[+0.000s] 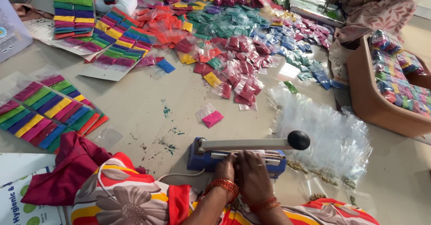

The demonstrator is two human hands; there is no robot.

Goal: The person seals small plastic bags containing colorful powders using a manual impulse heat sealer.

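Grey floor (134,104), powder packets (233,68), blue sealer (202,160), brown tray (372,104)

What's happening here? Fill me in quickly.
A person sitting on the floor has both hands at a blue heat sealer: left hand and right hand rest side by side at its sealing bar, under the raised lever with a black knob. One pink powder packet lies just beyond it. Heaps of coloured packets cover the floor; a brown tub holds more.

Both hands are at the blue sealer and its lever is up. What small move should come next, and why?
Probably press the lever down. Both hands, left hand and right hand, rest at the bar of the blue sealer, apparently holding something there, though it is hidden; the black knob is free.
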